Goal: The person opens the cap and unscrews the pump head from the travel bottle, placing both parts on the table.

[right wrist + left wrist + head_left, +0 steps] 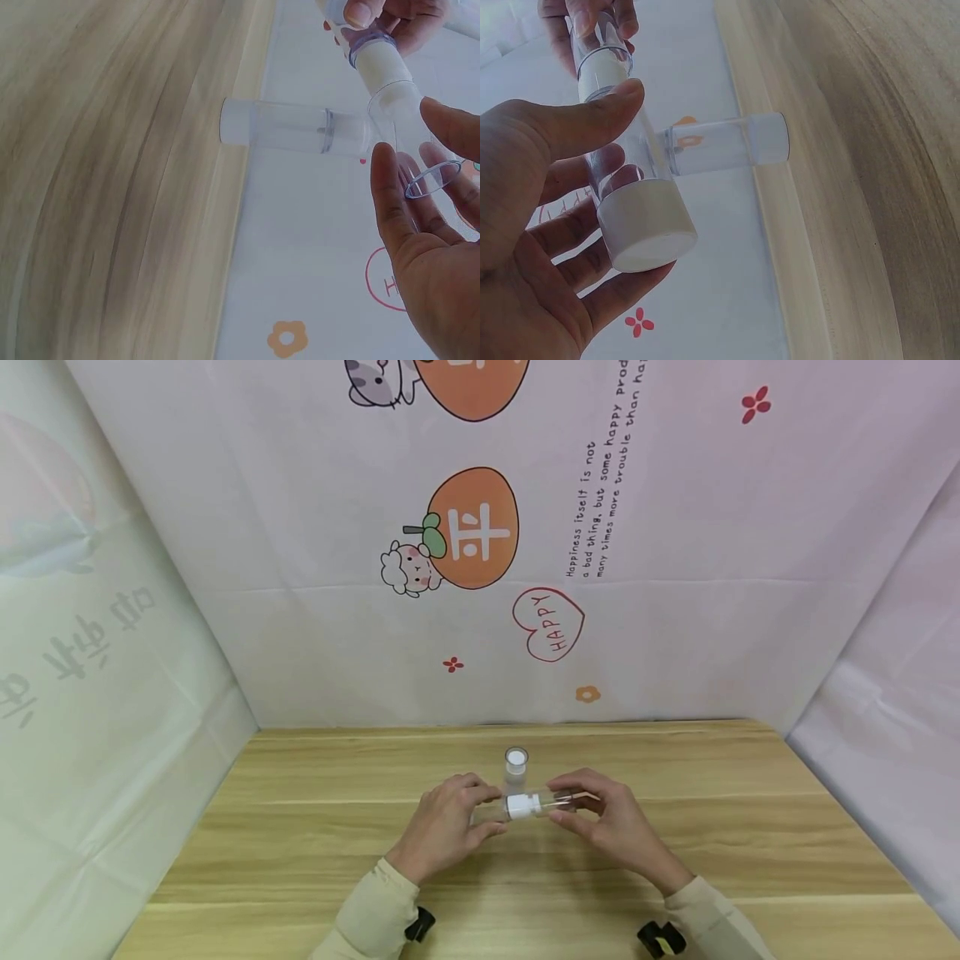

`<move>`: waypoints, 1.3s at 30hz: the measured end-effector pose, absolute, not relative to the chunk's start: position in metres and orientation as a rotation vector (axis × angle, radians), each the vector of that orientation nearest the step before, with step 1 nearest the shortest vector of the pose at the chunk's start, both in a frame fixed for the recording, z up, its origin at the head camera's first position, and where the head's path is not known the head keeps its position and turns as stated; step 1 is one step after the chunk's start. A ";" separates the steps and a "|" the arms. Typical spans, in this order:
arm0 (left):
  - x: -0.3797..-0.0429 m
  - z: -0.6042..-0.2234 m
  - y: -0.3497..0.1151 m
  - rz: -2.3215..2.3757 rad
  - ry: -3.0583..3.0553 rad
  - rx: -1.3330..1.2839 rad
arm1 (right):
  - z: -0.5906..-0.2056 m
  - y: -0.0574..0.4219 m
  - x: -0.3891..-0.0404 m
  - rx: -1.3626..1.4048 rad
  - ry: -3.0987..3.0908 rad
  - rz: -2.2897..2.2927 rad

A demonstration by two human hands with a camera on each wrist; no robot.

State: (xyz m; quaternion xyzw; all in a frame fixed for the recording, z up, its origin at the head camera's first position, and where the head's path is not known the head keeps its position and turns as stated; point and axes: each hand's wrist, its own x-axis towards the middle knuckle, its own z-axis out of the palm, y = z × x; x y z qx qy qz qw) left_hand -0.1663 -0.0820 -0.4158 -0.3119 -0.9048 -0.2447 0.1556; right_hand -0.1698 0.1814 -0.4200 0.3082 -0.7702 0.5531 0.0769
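Observation:
My left hand [450, 822] grips a clear cylindrical bottle by its see-through body, thumb on one side and fingers round the other. The bottle lies nearly level, its white base [646, 225] toward the left and its white collar [519, 806] toward the right. My right hand [615, 818] holds a clear tubular cap [405, 124] between thumb and fingers, in line with the bottle. The cap's near end overlaps the white top. Just behind both hands a second clear bottle [516, 770] stands upright on the wooden table [360, 760], with white at its base and top.
A white printed cloth [337, 652] hangs behind the table's back edge, and more white cloth [150, 693] borders the left side. Black wrist straps [420, 925] show below the sleeves.

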 end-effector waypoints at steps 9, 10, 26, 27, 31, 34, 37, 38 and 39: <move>-0.166 -0.417 -0.082 -0.689 -2.592 -0.886 | -0.418 0.195 -0.172 0.859 -2.344 1.592; -0.166 -0.417 -0.082 -0.687 -2.593 -0.885 | -0.418 0.196 -0.173 0.856 -2.345 1.592; -0.166 -0.416 -0.083 -0.683 -2.618 -0.871 | -0.424 0.222 -0.180 0.712 -2.441 1.521; -0.166 -0.415 -0.083 -0.689 -2.620 -0.872 | -0.425 0.223 -0.181 0.700 -2.452 1.518; -0.166 -0.415 -0.083 -0.697 -2.624 -0.872 | -0.427 0.228 -0.183 0.660 -2.484 1.502; -0.165 -0.415 -0.083 -0.702 -2.628 -0.872 | -0.428 0.232 -0.185 0.641 -2.502 1.463; -0.165 -0.415 -0.083 -0.701 -2.629 -0.871 | -0.429 0.236 -0.187 0.627 -2.508 1.428; -0.165 -0.415 -0.083 -0.701 -2.628 -0.872 | -0.429 0.237 -0.188 0.623 -2.510 1.418; -0.165 -0.415 -0.083 -0.702 -2.627 -0.872 | -0.430 0.238 -0.188 0.623 -2.509 1.411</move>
